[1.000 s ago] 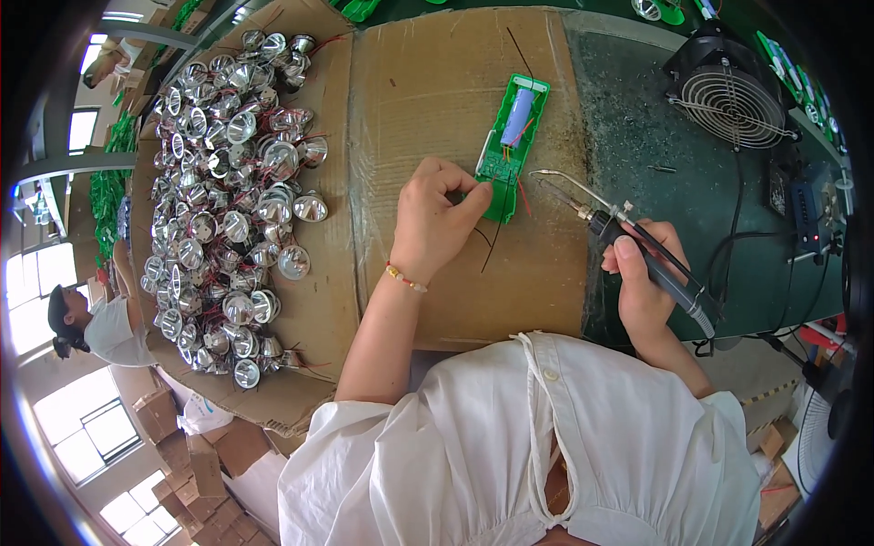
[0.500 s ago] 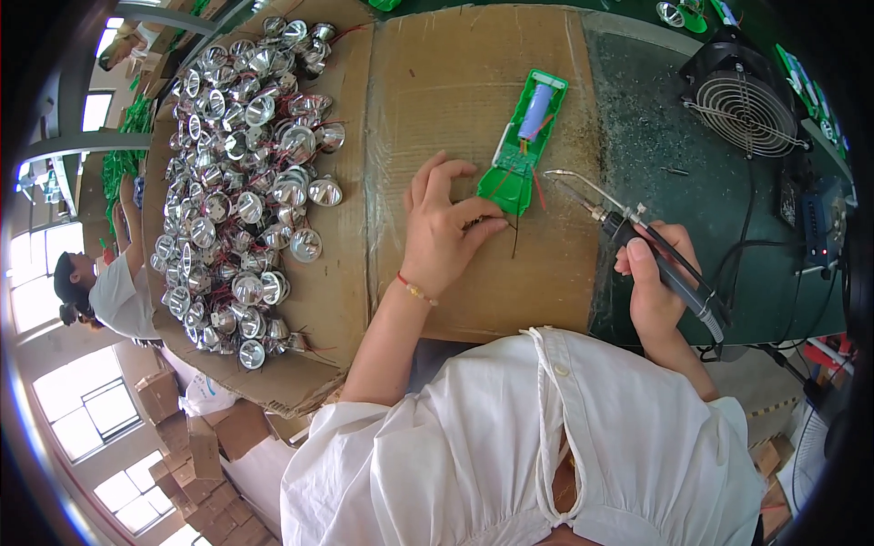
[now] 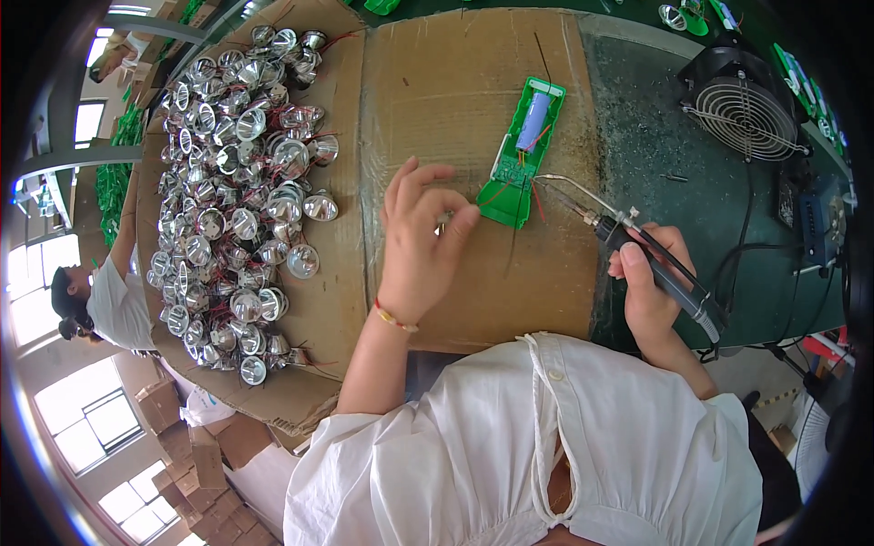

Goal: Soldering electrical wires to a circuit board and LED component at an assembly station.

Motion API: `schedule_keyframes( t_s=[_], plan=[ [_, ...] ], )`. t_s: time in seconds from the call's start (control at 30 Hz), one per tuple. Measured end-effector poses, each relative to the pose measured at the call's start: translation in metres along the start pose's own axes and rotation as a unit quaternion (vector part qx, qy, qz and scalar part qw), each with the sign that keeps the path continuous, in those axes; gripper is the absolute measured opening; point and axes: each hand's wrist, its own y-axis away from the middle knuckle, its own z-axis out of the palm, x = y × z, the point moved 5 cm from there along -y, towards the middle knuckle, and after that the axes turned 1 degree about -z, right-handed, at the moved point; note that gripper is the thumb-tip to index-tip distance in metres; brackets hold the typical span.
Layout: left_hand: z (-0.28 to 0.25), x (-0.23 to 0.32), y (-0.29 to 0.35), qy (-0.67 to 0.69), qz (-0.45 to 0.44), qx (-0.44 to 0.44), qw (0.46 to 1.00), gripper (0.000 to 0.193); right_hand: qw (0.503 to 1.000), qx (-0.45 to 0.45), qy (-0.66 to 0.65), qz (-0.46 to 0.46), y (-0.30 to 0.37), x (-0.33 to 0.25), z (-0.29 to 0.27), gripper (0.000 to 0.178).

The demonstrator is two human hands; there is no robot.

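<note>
Now the right hand (image 3: 648,289) grips a soldering iron (image 3: 637,246), its tip near the green board (image 3: 521,155) on the cardboard (image 3: 446,82). The left hand (image 3: 421,238) pinches something small just beside the board; soldering seems underway, and the next move probably needs a steady tip.

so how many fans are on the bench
1. A round wire-grilled fan sits at the far right of the green bench, beyond the right hand holding the soldering iron. Others may lie out of view.
</note>
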Motion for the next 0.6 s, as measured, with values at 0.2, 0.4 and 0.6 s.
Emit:
schedule_keyframes(
  t_s=[0.2, 0.4, 0.6],
  plan=[
    [0.024, -0.002, -0.028, 0.135, -0.075, -0.058, 0.986, 0.013, 0.999, -0.023, 0.032, -0.017, -0.008, 0.012, 0.012, 0.015],
    [0.028, -0.007, -0.029, 0.111, -0.093, -0.073, 0.987, 0.013, 0.998, -0.034, 0.054, -0.001, -0.011, 0.011, 0.016, 0.012],
    [0.029, -0.009, -0.03, 0.102, -0.087, -0.082, 0.988, 0.013, 0.999, -0.023, 0.042, 0.005, -0.013, 0.017, 0.017, 0.012]
  ],
)
